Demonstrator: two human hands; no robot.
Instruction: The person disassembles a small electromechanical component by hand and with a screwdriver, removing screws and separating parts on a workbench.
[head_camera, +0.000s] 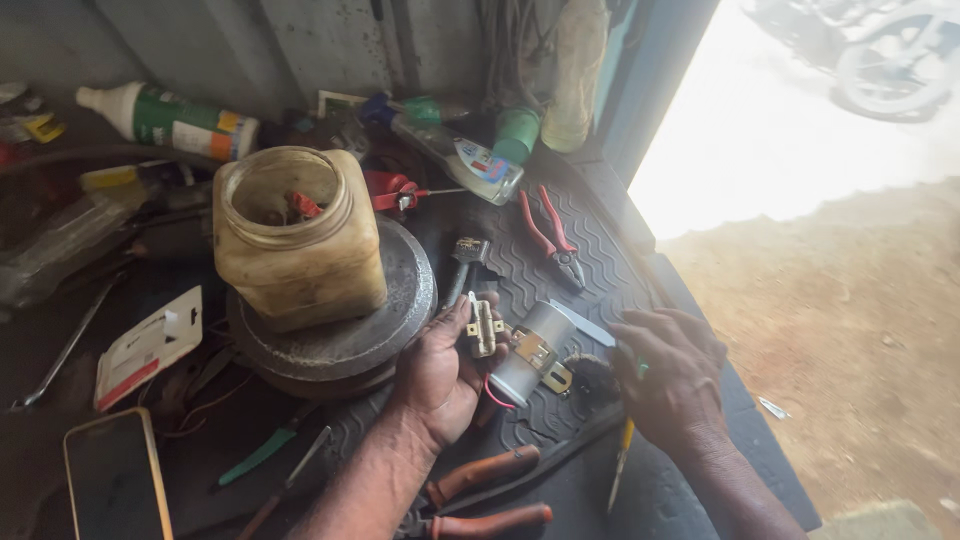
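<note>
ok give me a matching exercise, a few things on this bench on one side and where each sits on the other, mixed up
Things:
1. plastic jar
2. red-handled pliers
3. small metal cylinder
4. phone

Places:
A. lower left corner of the bench
B. on the round metal disc
C. by the left hand, on the ribbed mat
D. on the mat, up behind the hands

Pairs: 1-B, 2-D, 3-C, 4-A

Phone (113, 475) cropped at the bottom edge, screwdriver (622, 465) tip under the right hand (672, 378).
</note>
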